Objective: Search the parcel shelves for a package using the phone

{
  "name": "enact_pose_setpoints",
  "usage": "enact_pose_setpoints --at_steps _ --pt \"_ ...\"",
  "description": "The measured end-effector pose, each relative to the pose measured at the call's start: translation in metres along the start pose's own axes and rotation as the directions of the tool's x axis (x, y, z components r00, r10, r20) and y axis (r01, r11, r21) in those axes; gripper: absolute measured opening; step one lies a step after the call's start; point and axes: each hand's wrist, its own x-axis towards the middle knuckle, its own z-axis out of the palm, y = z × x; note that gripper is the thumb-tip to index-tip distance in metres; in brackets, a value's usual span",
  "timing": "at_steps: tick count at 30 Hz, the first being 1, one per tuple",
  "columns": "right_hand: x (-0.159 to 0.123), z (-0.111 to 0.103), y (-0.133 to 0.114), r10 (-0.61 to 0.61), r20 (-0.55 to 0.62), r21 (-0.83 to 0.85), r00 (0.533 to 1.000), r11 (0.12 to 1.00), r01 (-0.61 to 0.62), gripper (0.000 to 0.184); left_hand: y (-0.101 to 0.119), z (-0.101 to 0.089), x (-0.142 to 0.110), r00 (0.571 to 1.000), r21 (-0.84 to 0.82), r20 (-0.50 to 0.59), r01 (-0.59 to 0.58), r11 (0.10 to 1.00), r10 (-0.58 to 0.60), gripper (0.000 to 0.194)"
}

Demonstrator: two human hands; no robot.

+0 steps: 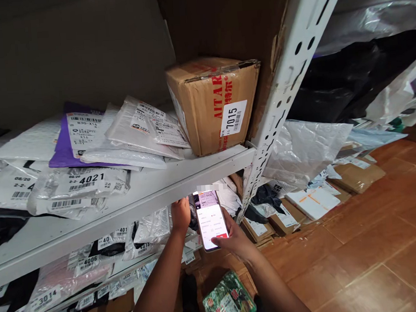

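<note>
My right hand [236,238] holds a lit smartphone [211,219] upright, thumb across its lower screen. My left hand [181,215] reaches under the white shelf board [153,191], fingers curled out of sight among the parcels there. Above on that shelf stands a taped cardboard box [213,102] labelled 7015, beside a heap of grey and white mailer bags [134,133] and a purple mailer [63,150]. A green patterned packet [229,299] lies low between my forearms.
A white perforated upright [287,68] frames the shelf on the right. Lower shelves hold numbered bags [83,264]. Flat cardboard parcels [312,203] and plastic bags [301,151] lie on the wooden floor [380,238] to the right.
</note>
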Motion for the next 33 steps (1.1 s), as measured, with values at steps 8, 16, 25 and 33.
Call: enact_pose_setpoints --at_steps 8,16,25,33 --pt "-0.007 0.001 -0.004 0.032 0.043 0.117 0.999 0.992 -0.037 0.072 0.001 0.000 0.000 1.000 -0.004 0.014 0.015 1.000 -0.015 0.034" --pt "-0.020 -0.005 -0.013 0.072 0.060 0.204 0.996 0.976 -0.083 0.069 -0.005 0.007 -0.002 1.000 0.002 -0.001 0.027 1.000 -0.027 0.032" --pt "-0.030 -0.012 -0.014 0.025 0.053 0.210 0.998 0.977 -0.035 0.073 -0.006 0.009 -0.003 1.000 -0.026 -0.015 0.018 1.000 -0.018 0.030" --pt "-0.065 -0.031 -0.019 0.037 -0.001 0.313 0.999 0.949 -0.035 0.065 0.005 -0.007 0.000 0.995 -0.042 -0.025 0.092 0.995 -0.093 0.024"
